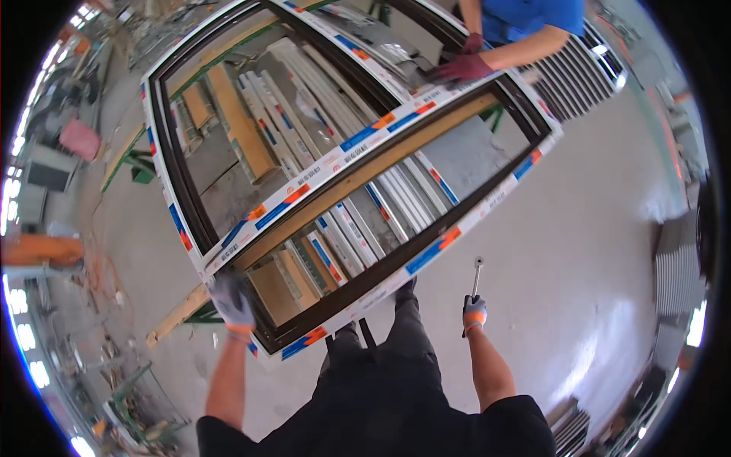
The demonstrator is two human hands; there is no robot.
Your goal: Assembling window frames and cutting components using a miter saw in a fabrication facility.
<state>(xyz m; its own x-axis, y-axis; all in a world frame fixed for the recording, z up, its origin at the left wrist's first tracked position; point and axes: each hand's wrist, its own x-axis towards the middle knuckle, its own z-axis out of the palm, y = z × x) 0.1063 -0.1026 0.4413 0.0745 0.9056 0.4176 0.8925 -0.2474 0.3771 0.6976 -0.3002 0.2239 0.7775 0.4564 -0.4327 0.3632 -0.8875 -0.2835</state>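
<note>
Window frame [327,165], profiles [362,231] visible through its openings, wrench [476,284] in right hand [474,311]

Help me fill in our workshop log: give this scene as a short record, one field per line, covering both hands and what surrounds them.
Left hand: gloved, at the near left end of the frame; blurred, grip unclear
Right hand: gloved, holding a metal tool with a round head, away from the frame
Frame: large, with openings, dark inside edges, white printed film
Seen through openings: long profiles, wooden board
Co-worker: blue top, dark red gloves at the frame's far side
</note>
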